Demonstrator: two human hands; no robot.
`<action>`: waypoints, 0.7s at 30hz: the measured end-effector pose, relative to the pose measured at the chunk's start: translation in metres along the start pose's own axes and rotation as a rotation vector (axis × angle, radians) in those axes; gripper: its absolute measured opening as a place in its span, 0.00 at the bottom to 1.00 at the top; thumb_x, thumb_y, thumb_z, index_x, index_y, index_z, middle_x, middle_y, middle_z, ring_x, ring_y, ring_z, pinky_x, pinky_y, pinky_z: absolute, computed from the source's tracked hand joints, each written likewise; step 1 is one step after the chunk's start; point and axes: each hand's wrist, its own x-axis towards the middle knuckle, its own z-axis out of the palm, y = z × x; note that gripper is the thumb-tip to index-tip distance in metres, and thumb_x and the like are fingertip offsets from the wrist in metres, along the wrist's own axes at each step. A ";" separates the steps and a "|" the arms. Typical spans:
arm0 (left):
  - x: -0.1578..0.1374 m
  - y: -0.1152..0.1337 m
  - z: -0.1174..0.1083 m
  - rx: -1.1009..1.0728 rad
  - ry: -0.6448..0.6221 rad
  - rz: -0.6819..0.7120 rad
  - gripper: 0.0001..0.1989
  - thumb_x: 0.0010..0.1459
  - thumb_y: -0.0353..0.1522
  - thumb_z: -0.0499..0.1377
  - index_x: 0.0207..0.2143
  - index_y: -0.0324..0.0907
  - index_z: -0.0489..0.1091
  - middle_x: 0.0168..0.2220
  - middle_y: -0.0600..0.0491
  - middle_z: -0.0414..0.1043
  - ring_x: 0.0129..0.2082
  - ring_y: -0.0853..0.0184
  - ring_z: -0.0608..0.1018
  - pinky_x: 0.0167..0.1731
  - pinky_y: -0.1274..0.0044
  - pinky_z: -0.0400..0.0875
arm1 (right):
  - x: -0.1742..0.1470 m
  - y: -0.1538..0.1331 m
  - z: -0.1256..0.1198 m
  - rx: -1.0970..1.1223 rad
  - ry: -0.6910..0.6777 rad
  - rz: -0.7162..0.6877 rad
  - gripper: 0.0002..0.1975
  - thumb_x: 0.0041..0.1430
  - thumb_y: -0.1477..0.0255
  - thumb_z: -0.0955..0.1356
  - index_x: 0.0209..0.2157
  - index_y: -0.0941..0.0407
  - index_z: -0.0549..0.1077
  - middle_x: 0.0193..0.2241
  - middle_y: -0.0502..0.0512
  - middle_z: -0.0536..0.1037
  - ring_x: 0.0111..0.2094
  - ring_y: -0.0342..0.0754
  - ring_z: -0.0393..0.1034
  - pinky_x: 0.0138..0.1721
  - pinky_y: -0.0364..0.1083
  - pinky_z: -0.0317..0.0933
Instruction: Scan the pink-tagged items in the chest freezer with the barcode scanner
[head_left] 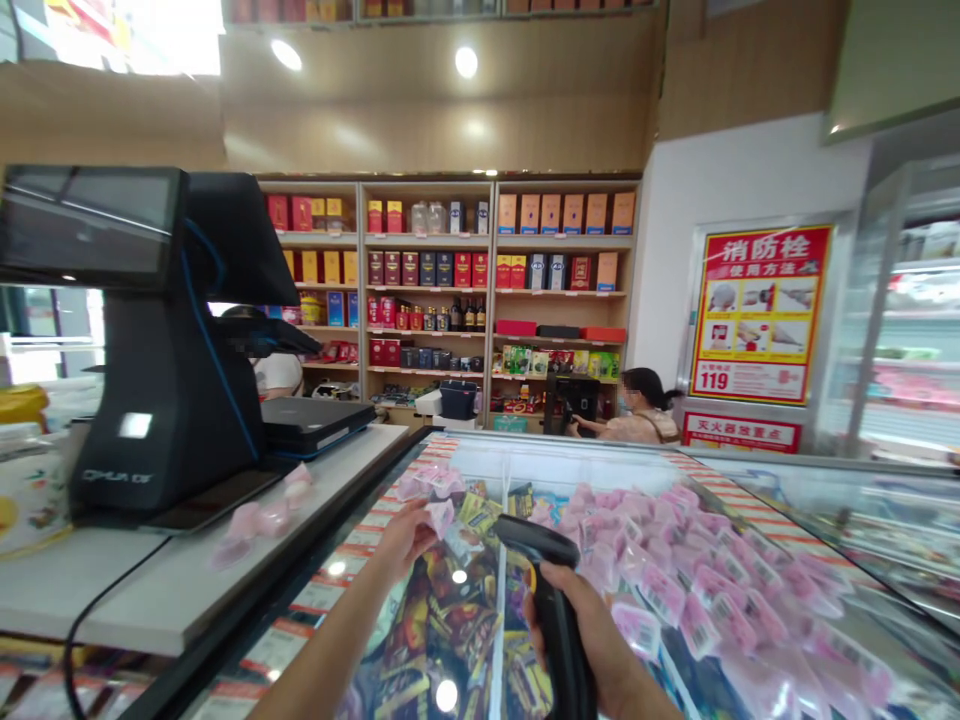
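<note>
- Barcode scanner (551, 590), black and pistol-shaped, sits in your right hand (592, 640) above the glass lid of the chest freezer (570, 462), its head tipped up and left toward your other hand, apparently so the window faces the label.
- Your right-hand fingers are closed around the scanner's grip; only the thumb side shows, so whether a finger rests on the trigger cannot be told.
- Your left hand (405, 540) reaches forward over the freezer, its fingers pinched narrow on a small pink tag (441, 516), held up just ahead of the scanner's nose, near it but apart.
- More pink tags (675, 590), printed with barcodes, lie scattered across the right half of the freezer lid, well within your reach; their print is too blurred to read.
- A few pink pieces (259, 520) rest on the white desk (150, 590) to your left, beside the foot of the checkout terminal (165, 340), whose screen faces away and shows nothing.
- Under the glass, coloured packets (450, 640) are visible, but glare and reflected ceiling lights hide what they are.
- A person (637, 405) sits behind the far end of the freezer, mostly cut off by it, in front of stocked shelves (442, 290).
- Your forearms leave the frame at the bottom edge, and the red poster (757, 315) on the right wall is partly legible only.
</note>
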 end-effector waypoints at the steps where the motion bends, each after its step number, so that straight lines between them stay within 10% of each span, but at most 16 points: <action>1: -0.007 0.001 -0.003 -0.092 -0.047 -0.028 0.11 0.52 0.26 0.50 0.40 0.37 0.62 0.29 0.53 0.71 0.28 0.71 0.74 0.32 0.75 0.70 | -0.001 0.001 0.004 -0.005 -0.006 0.013 0.17 0.43 0.59 0.63 0.22 0.61 0.66 0.13 0.50 0.68 0.11 0.38 0.59 0.12 0.37 0.53; 11: -0.040 0.002 -0.020 -0.568 -0.149 -0.152 0.10 0.48 0.23 0.49 0.33 0.36 0.65 0.22 0.52 0.72 0.24 0.71 0.75 0.31 0.78 0.70 | -0.006 0.006 0.025 -0.082 -0.134 0.025 0.19 0.45 0.58 0.61 0.19 0.61 0.67 0.11 0.50 0.67 0.11 0.39 0.58 0.12 0.38 0.53; 21: -0.038 -0.007 -0.007 -0.298 -0.088 -0.060 0.15 0.46 0.23 0.48 0.38 0.34 0.65 0.26 0.50 0.73 0.27 0.69 0.75 0.31 0.77 0.68 | -0.004 -0.002 0.017 -0.153 -0.096 -0.080 0.19 0.46 0.58 0.61 0.18 0.62 0.66 0.09 0.50 0.65 0.10 0.38 0.57 0.12 0.37 0.52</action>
